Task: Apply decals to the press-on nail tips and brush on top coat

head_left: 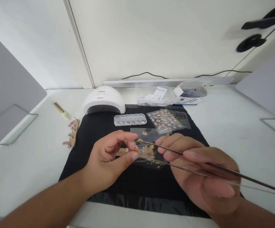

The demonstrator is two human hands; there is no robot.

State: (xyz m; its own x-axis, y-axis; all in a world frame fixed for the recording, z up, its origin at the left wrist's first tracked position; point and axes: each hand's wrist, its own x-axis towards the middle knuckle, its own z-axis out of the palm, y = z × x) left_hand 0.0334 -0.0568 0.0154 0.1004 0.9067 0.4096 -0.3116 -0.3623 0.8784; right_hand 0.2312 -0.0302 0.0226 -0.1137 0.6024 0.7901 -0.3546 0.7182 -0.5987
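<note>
My right hand (pixel 203 174) grips a pair of long thin metal tweezers (pixel 172 150), their two arms spread apart. A small yellow sticker (pixel 140 140) appears at the tip of the upper arm. My left hand (pixel 111 158) is closed in a pinch, thumb and fingers around a small orange piece (pixel 135 148) whose exact kind is too small to tell. Below the hands, a clear sheet with yellow and orange stickers (pixel 155 163) lies on the black cloth (pixel 113 196). A wooden strip (pixel 121 152) with clear nail tips is partly hidden behind my left fingers.
Behind stand a white nail lamp (pixel 104 99), a clear rhinestone case (pixel 130 120), sticker sheets (pixel 165 121), a clear plastic box (pixel 153 98) and an alcohol pads box (pixel 189 95). At left are a gold-capped bottle (pixel 61 110) and a wooden strip with metal stands (pixel 73 133).
</note>
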